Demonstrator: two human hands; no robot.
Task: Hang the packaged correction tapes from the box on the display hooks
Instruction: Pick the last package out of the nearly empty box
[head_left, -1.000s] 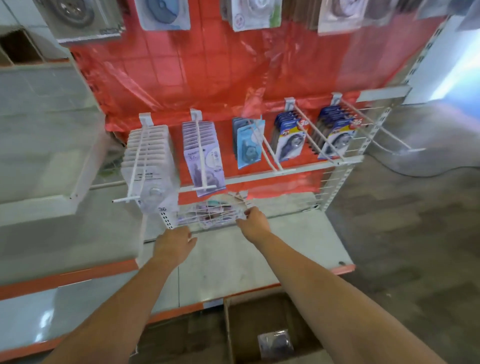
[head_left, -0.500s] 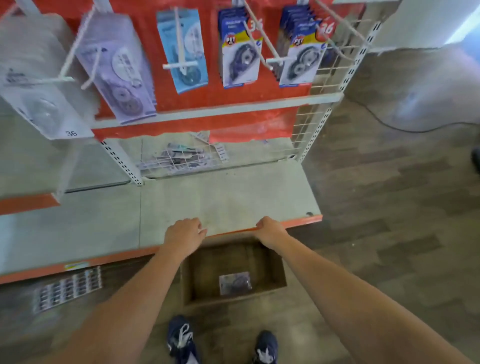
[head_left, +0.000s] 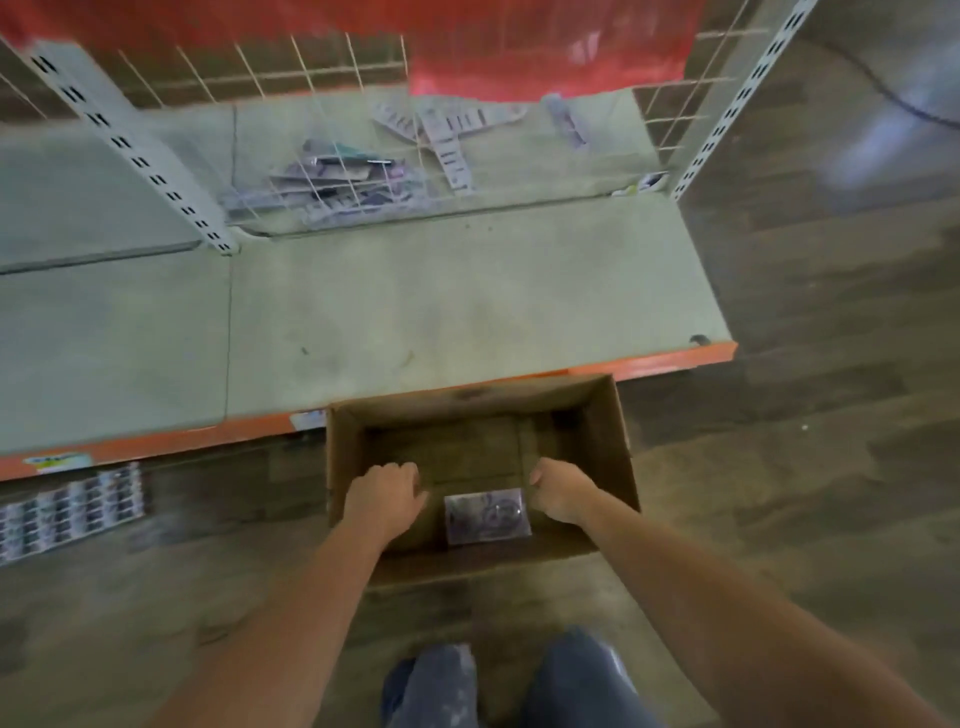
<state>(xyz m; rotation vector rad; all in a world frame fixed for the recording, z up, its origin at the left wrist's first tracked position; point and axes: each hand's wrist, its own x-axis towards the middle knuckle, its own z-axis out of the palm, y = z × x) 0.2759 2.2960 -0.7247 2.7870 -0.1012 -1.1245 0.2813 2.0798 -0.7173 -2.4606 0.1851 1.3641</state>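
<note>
An open cardboard box (head_left: 615, 441) stands on the floor against the shelf's front edge. One packaged correction tape (head_left: 487, 515) lies flat on its bottom, near the front wall. My left hand (head_left: 382, 499) is inside the box just left of the package, fingers loosely curled, holding nothing. My right hand (head_left: 558, 491) is inside just right of it, fingers loosely curled, also holding nothing. Neither hand touches the package. The display hooks are out of view above.
A pale shelf (head_left: 415, 312) with an orange front edge lies beyond the box. Loose packages (head_left: 337, 176) lie behind a wire grid at its back. A sheet of stickers (head_left: 67, 514) lies on the wooden floor at left. My legs (head_left: 509, 686) are below.
My view has tipped down from the hooks to the box. Both hands have dropped from the shelf area into the box, one on each side of the package.
</note>
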